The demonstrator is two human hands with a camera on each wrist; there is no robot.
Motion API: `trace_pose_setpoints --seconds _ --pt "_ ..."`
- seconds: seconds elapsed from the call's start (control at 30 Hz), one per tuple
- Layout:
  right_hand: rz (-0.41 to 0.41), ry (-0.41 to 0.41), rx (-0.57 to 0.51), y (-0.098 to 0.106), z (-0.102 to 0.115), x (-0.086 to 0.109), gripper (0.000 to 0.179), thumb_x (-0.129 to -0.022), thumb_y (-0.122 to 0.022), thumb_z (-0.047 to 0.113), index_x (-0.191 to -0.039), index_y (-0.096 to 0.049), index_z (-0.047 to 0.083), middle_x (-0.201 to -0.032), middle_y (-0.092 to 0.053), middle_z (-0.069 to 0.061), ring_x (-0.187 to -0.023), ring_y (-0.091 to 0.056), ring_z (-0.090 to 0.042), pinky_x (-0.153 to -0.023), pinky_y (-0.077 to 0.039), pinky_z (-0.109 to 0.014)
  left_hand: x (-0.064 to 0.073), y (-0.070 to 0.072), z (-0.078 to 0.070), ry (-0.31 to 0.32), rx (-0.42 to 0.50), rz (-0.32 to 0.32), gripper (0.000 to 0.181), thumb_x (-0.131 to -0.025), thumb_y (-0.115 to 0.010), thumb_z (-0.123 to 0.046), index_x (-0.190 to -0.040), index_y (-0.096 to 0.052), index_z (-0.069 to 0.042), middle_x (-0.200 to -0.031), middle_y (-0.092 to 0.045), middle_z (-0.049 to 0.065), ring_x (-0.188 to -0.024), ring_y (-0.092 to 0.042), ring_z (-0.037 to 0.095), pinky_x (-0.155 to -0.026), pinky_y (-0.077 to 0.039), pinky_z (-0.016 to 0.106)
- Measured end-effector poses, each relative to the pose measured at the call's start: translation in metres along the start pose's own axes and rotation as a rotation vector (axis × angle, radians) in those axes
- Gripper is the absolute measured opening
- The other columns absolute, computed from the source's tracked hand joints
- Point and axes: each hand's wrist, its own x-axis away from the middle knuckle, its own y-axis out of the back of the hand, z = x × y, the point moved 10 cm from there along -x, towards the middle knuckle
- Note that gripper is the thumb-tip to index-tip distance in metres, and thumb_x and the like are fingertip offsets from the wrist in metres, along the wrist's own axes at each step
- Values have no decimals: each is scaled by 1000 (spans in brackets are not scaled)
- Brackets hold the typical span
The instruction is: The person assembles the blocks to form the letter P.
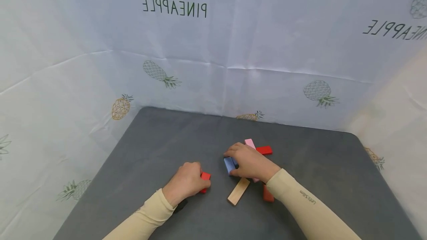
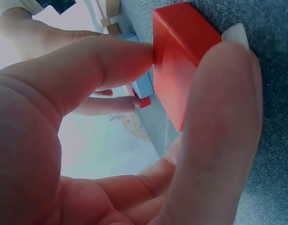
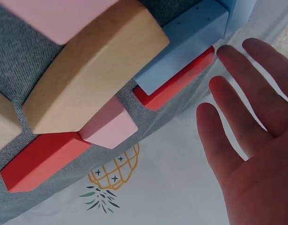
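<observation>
My left hand (image 1: 186, 180) pinches a red block (image 2: 174, 61) between thumb and index finger, low over the dark table. In the head view the hand covers much of that block. The right hand (image 1: 250, 160) is over the block group, its thumb and fingertips near opposite ends of a light-blue block (image 1: 229, 166). From the right wrist, its fingers (image 3: 237, 117) look straight and spread, with tips close to the blue blocks; the thumb is out of frame. A second blue block (image 3: 186, 47) lies on a thin red block (image 3: 174, 84).
Around the right hand are a pink block (image 1: 250, 143), a red block (image 1: 264, 150), a plain wooden block (image 1: 238, 192) and a brownish-red block (image 1: 268, 194). A white pineapple-print cloth (image 1: 200, 95) hangs behind and beside the grey table (image 1: 173, 129).
</observation>
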Motion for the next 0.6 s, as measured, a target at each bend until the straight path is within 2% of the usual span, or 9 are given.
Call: trace_pose_setpoints --seconds 0.3,0.6 --pt "-12 52 27 -3 3 -3 49 -86 -91 31 -130 -78 11 -127 -74 -4 -125 -64 -23 -105 -57 -42 0 -2 -5 7 -9 -29 21 -73 -75 -12 -67 -55 -13 -60 -51 2 -49 -48 20 -46 -37 31" --pt "-32 48 28 -2 5 -13 48 -89 -89 36 -128 -79 10 -123 -74 -5 -122 -64 -24 -106 -56 -45 5 -8 -4 55 41 35 20 -74 -75 -11 -79 -56 -9 -65 -58 9 -45 -55 22 -43 -44 33"
